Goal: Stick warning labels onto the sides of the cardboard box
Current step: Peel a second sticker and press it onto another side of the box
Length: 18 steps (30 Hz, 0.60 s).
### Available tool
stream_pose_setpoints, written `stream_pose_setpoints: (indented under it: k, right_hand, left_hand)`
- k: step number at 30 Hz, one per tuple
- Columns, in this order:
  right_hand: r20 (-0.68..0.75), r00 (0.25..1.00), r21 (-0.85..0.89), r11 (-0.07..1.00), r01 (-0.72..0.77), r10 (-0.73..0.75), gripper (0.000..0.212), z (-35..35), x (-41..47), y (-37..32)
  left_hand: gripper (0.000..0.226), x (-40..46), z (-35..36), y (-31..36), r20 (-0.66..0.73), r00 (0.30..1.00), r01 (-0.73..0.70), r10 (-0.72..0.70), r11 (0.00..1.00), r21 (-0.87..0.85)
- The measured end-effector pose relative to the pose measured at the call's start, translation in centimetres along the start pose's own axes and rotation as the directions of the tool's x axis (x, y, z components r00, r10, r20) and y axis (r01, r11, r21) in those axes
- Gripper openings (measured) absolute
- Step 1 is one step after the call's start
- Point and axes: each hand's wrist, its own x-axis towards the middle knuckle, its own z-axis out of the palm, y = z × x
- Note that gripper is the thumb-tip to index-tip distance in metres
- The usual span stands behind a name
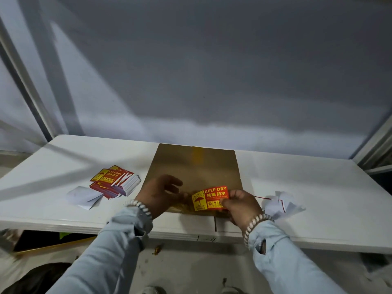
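Held 1 warning label (210, 198) pinched in right hand (241, 205) over flat cardboard box (195, 164) on table (318, 187); left hand (158, 193) spread beside it. Not yet stuck; label stack (115, 181) waited left.

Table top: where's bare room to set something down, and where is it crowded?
Free: the far left corner of the table behind the label stack, and the wide right stretch beyond the crumpled backing paper. Crowded: the near middle, where the left hand and right hand work the KEEP DRY label over the cardboard box.
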Motion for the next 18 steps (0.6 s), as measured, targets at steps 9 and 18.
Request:
stream_pose_setpoints:
  k: [9, 18]
  right_hand:
    - [0.052, 0.994, 0.023, 0.995, -0.101, 0.100, 0.014, 4.3, -0.3, 0.8]
    - [0.040, 0.999, -0.289, 0.957, 0.009, 0.003, 0.013, 5.6, -0.5, 1.5]
  left_hand:
    - [0.023, 0.7, 1.2, -1.3, 0.159, 0.987, -0.074, 0.024, 0.946, 0.316]
    - [0.020, 0.9, 1.2, -2.2, 0.140, 0.990, -0.077, 0.001, 0.840, 0.536]
